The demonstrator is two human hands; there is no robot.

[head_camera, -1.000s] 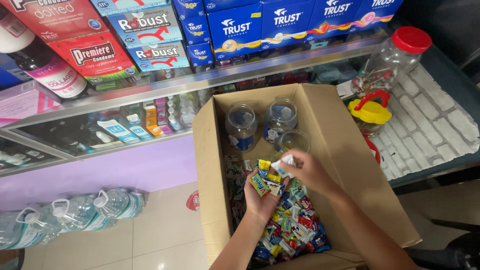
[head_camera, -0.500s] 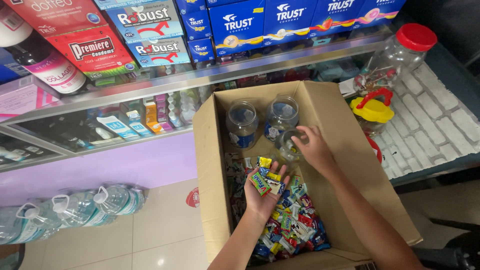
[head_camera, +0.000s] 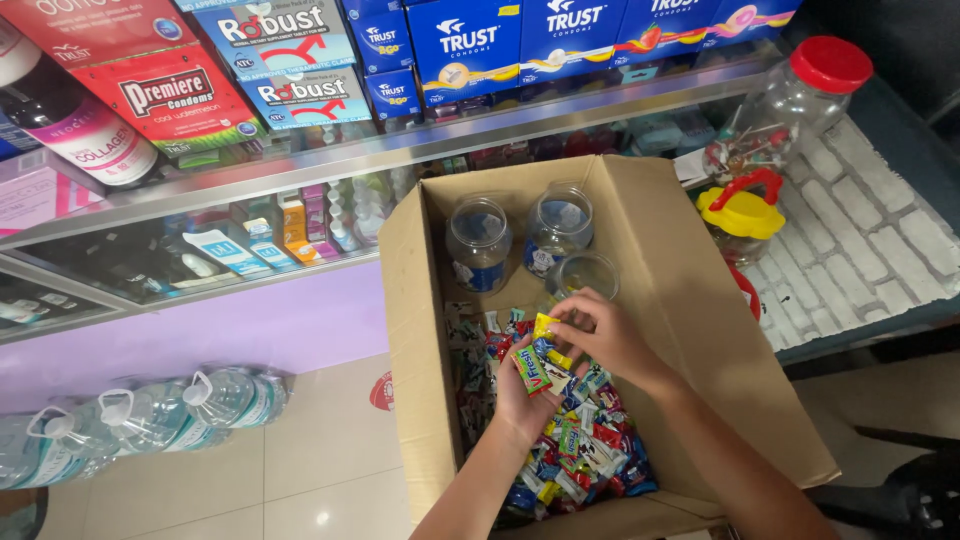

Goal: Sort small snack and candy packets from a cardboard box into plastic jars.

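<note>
Head view, down into an open box (head_camera: pixel 690 330) on the floor. Left hand (head_camera: pixel 527 385) palm up over the sweets (head_camera: pixel 580 455), grip closed on a small bunch of packets (head_camera: pixel 540 362): one green with red, others yellow and blue. Right hand (head_camera: pixel 606 335) just above, touching the same bunch, thumb and fingertips pinched narrow on a yellow wrapper at its top. Both forearms in from the lower edge, crossing the near wall of the box.

Under the hands, loose sweets in red, green, blue and white covering the box bottom, thickest toward the near side. Behind them, at the far wall, three clear jars: one at left (head_camera: pixel 479 243), one in the middle (head_camera: pixel 558 229), both upright with blue labels, and a third (head_camera: pixel 583 274) lower, just beyond the right fingertips.

Right of the box, a white brick-pattern surface (head_camera: pixel 850 240) with a jar with a yellow lid (head_camera: pixel 742 215) and a tall jar with a red lid (head_camera: pixel 790 105). Left of the box, a glass display counter (head_camera: pixel 200 190) stacked with red and blue cartons (head_camera: pixel 300 60). Water bottles (head_camera: pixel 150 410) lying on the tiled floor (head_camera: pixel 270 480) at left.
</note>
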